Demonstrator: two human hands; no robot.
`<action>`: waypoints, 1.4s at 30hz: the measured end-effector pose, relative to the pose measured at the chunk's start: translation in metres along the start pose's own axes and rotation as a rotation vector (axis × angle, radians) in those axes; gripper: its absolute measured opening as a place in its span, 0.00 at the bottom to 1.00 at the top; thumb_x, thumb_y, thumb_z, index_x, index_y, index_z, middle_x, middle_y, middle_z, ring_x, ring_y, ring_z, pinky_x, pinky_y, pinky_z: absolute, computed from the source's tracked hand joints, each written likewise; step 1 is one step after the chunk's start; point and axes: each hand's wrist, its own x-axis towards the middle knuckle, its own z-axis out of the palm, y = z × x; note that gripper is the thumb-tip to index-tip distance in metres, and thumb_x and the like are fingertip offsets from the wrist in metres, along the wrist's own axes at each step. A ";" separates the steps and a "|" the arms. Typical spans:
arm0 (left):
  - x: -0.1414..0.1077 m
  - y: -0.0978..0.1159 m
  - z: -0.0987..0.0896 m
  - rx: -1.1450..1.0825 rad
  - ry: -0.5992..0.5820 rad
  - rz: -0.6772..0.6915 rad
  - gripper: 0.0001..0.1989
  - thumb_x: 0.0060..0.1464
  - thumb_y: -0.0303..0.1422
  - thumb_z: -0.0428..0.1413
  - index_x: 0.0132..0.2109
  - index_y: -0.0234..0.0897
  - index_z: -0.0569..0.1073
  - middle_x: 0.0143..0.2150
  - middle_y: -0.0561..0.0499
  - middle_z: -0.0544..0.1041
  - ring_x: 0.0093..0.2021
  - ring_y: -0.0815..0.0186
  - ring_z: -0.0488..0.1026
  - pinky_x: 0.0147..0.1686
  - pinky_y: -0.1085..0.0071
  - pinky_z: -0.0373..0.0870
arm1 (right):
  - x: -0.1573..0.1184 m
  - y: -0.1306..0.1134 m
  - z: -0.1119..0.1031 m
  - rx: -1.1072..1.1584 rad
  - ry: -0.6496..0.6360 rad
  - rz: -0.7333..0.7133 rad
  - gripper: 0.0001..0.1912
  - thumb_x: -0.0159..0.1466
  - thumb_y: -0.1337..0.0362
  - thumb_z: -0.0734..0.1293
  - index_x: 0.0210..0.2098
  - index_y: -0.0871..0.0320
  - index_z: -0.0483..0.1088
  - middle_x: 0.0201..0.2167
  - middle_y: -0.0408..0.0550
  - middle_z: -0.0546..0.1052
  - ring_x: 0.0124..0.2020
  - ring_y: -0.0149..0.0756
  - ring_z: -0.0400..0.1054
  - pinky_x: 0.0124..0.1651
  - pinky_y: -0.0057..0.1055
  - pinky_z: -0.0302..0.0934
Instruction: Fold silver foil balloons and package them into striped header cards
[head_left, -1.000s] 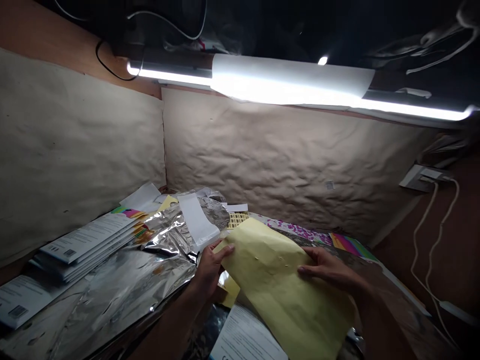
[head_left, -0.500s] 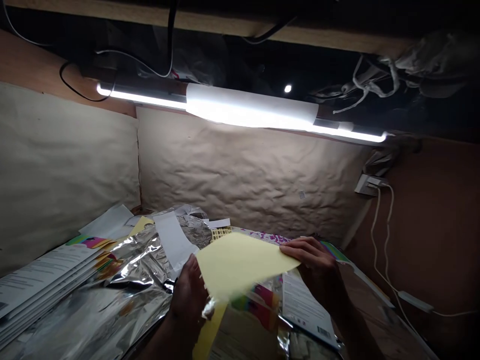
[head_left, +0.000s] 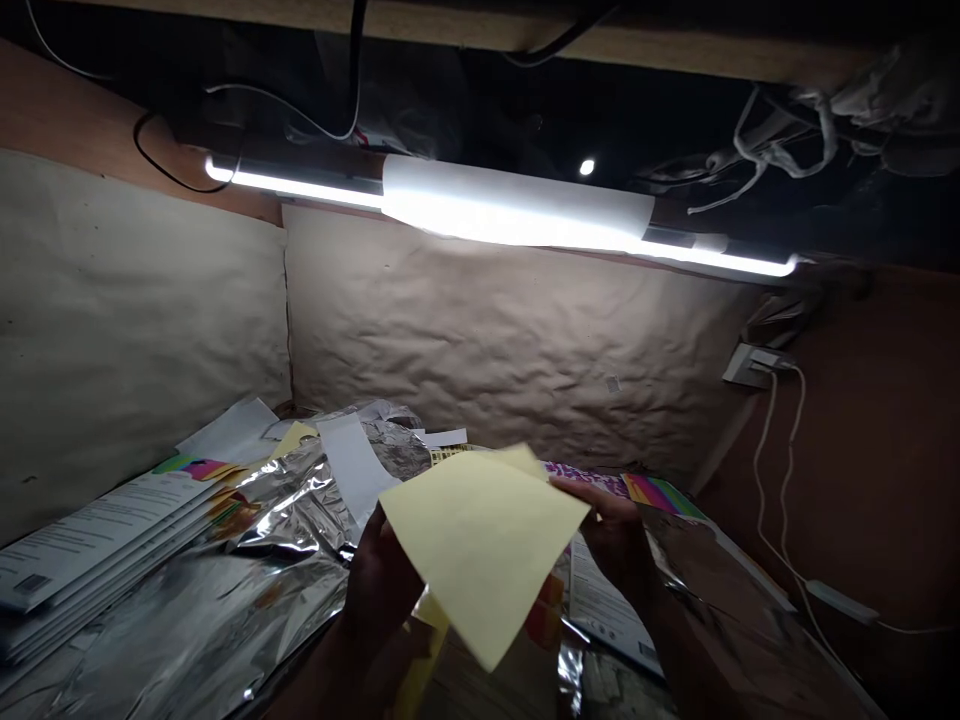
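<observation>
Since we find the pale yellow paper sheet [head_left: 480, 555] lifted between our hands, above the crinkled silver foil [head_left: 187, 630], it seems light, thin and floppy – best taken by its edges. Our left hand [head_left: 379, 590] is behind it, grip hidden; our right hand [head_left: 611, 530] has fingers curled at the sheet's right corner – prob. a pinch w/ thumb unseen.

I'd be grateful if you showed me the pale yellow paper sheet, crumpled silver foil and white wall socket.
Pale yellow paper sheet [head_left: 480, 560], head view, its middle.
Crumpled silver foil [head_left: 187, 630], head view, lower-left part.
White wall socket [head_left: 746, 365], head view, faceplate.
</observation>
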 end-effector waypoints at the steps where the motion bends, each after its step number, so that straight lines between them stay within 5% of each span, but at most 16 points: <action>1: 0.002 -0.001 -0.001 0.056 0.007 0.052 0.31 0.55 0.49 0.57 0.63 0.42 0.67 0.61 0.45 0.72 0.65 0.48 0.63 0.63 0.53 0.58 | 0.000 -0.002 -0.001 0.118 0.007 0.193 0.13 0.63 0.60 0.68 0.45 0.54 0.78 0.41 0.50 0.81 0.40 0.46 0.76 0.40 0.38 0.70; 5: 0.006 -0.012 -0.005 0.430 0.061 0.209 0.43 0.46 0.45 0.66 0.67 0.47 0.59 0.67 0.45 0.63 0.68 0.52 0.57 0.66 0.56 0.52 | 0.003 -0.010 -0.003 0.587 0.045 0.674 0.23 0.52 0.50 0.76 0.39 0.60 0.78 0.36 0.54 0.81 0.31 0.45 0.76 0.29 0.33 0.68; 11: 0.002 -0.019 -0.007 0.468 -0.090 -0.088 0.40 0.45 0.45 0.66 0.63 0.39 0.65 0.56 0.36 0.75 0.53 0.46 0.74 0.50 0.55 0.72 | -0.001 -0.005 0.018 0.879 -0.142 0.882 0.20 0.50 0.53 0.78 0.34 0.62 0.78 0.31 0.53 0.81 0.30 0.41 0.76 0.34 0.31 0.69; 16: 0.007 -0.017 -0.014 0.629 0.071 -0.079 0.33 0.38 0.39 0.71 0.52 0.30 0.75 0.42 0.39 0.81 0.40 0.51 0.79 0.40 0.61 0.75 | -0.007 0.005 0.031 0.936 -0.284 0.909 0.20 0.54 0.52 0.76 0.37 0.63 0.77 0.37 0.55 0.81 0.38 0.42 0.76 0.37 0.31 0.69; 19: 0.007 -0.013 -0.016 0.696 0.045 -0.091 0.33 0.37 0.40 0.71 0.51 0.30 0.76 0.41 0.41 0.81 0.39 0.52 0.79 0.37 0.64 0.75 | -0.008 0.012 0.030 0.935 -0.286 0.876 0.20 0.56 0.53 0.75 0.40 0.62 0.76 0.39 0.54 0.81 0.39 0.41 0.76 0.36 0.29 0.69; 25: 0.000 -0.002 -0.010 0.781 -0.116 -0.246 0.34 0.42 0.38 0.68 0.57 0.35 0.73 0.51 0.42 0.78 0.47 0.49 0.77 0.43 0.61 0.74 | -0.005 0.025 0.019 0.972 -0.091 0.797 0.20 0.54 0.59 0.76 0.43 0.60 0.74 0.42 0.53 0.81 0.37 0.42 0.76 0.37 0.32 0.70; 34: 0.010 -0.008 -0.032 0.858 -0.211 -0.171 0.41 0.45 0.33 0.64 0.66 0.39 0.61 0.64 0.42 0.67 0.58 0.49 0.68 0.51 0.60 0.72 | 0.000 0.032 0.001 1.033 -0.014 0.703 0.21 0.50 0.67 0.76 0.44 0.57 0.75 0.42 0.48 0.81 0.37 0.37 0.76 0.41 0.29 0.69; 42: 0.006 -0.008 -0.020 0.853 -0.189 -0.086 0.35 0.42 0.28 0.64 0.60 0.39 0.71 0.62 0.44 0.70 0.65 0.45 0.61 0.61 0.52 0.62 | 0.001 0.032 -0.005 1.023 0.035 0.697 0.18 0.47 0.72 0.73 0.39 0.58 0.75 0.38 0.46 0.81 0.35 0.36 0.75 0.39 0.29 0.68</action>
